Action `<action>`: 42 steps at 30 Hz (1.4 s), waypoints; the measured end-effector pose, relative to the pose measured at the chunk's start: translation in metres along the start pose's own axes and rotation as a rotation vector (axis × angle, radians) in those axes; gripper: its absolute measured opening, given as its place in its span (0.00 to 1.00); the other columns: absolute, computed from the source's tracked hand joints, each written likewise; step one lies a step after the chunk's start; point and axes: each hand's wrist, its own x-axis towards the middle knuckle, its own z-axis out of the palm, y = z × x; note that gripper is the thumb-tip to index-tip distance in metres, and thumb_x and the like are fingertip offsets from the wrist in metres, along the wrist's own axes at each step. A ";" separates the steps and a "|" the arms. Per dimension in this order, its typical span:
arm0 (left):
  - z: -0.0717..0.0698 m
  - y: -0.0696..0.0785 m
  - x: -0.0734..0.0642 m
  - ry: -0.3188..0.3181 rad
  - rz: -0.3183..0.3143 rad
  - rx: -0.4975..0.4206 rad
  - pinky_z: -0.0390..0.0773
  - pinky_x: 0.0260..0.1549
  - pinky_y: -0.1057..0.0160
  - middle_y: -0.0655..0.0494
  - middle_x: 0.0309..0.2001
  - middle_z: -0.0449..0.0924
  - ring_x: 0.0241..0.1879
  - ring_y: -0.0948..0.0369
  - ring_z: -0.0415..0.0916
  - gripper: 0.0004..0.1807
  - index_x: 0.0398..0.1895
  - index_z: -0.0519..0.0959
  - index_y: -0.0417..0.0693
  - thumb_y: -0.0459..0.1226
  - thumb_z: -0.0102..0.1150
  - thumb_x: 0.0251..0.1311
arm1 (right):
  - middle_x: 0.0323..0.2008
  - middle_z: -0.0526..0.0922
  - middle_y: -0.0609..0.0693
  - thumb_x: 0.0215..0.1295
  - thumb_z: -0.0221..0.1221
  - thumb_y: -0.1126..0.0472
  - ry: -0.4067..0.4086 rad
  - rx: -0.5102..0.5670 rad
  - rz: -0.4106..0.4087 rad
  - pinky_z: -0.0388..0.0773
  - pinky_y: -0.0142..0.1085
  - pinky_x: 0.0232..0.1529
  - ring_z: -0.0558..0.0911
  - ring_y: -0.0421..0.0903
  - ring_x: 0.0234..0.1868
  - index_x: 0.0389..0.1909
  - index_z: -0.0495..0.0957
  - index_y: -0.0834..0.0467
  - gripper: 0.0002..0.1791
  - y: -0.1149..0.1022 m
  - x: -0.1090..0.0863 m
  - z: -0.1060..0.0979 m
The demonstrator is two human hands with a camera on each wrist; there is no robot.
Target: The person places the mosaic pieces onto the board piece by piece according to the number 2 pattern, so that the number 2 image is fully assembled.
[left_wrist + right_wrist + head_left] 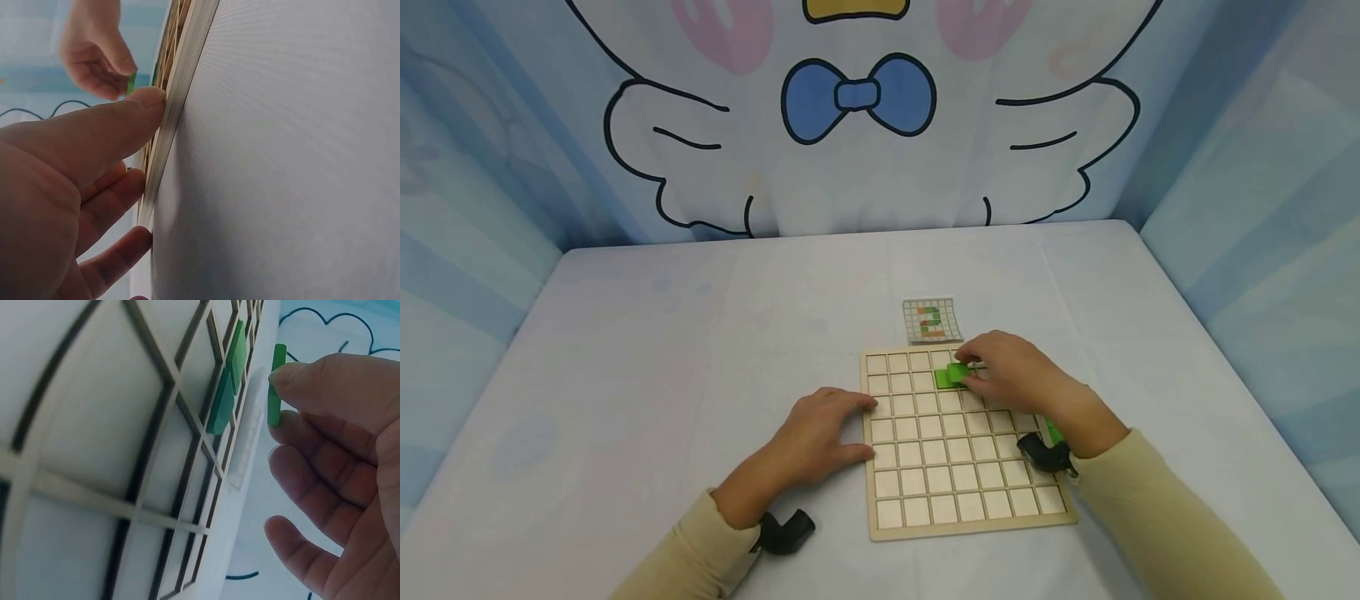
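Observation:
My right hand (1018,371) pinches a small green tile (277,384) between thumb and index finger, over the far part of a wooden grid board (973,522). The tile is seen edge-on in the right wrist view, with space between it and the board. Below it in the head view, a bright green piece (942,379) lies on the grid; the right wrist view shows green pieces (220,407) there. My left hand (820,433) touches the board's left edge, thumb and fingers spread along the rim, as the left wrist view also shows.
Just beyond the board lies a small card (931,321) printed with a grid and a coloured pattern. Another green piece (1054,432) shows by the board's right edge, partly hidden by the right wrist. A white cloth (700,333) covers the table; a printed curtain (865,183) stands behind.

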 end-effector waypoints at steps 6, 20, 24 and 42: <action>0.000 0.000 0.000 -0.003 -0.002 -0.001 0.68 0.60 0.46 0.53 0.57 0.79 0.61 0.49 0.71 0.30 0.60 0.78 0.43 0.41 0.76 0.54 | 0.47 0.84 0.55 0.67 0.64 0.63 -0.019 0.006 -0.018 0.77 0.48 0.51 0.80 0.54 0.50 0.49 0.82 0.64 0.13 -0.005 0.007 0.005; 0.000 0.001 0.001 -0.006 -0.013 0.009 0.68 0.60 0.46 0.54 0.57 0.79 0.61 0.50 0.71 0.30 0.60 0.78 0.44 0.41 0.76 0.54 | 0.47 0.83 0.54 0.67 0.64 0.61 -0.049 0.000 -0.041 0.76 0.48 0.55 0.80 0.55 0.52 0.51 0.82 0.63 0.14 -0.010 0.016 0.014; 0.000 0.001 0.001 -0.007 -0.019 0.016 0.68 0.60 0.46 0.53 0.57 0.79 0.61 0.50 0.71 0.30 0.60 0.78 0.44 0.41 0.76 0.54 | 0.47 0.83 0.54 0.67 0.64 0.61 -0.055 -0.003 -0.038 0.76 0.48 0.55 0.80 0.54 0.52 0.51 0.82 0.62 0.15 -0.012 0.018 0.015; -0.002 0.003 0.001 -0.014 -0.022 -0.002 0.68 0.60 0.46 0.53 0.56 0.79 0.60 0.50 0.71 0.30 0.60 0.78 0.43 0.40 0.76 0.54 | 0.48 0.84 0.53 0.67 0.65 0.60 -0.072 -0.035 -0.074 0.76 0.46 0.55 0.81 0.54 0.52 0.50 0.83 0.62 0.14 -0.017 0.023 0.017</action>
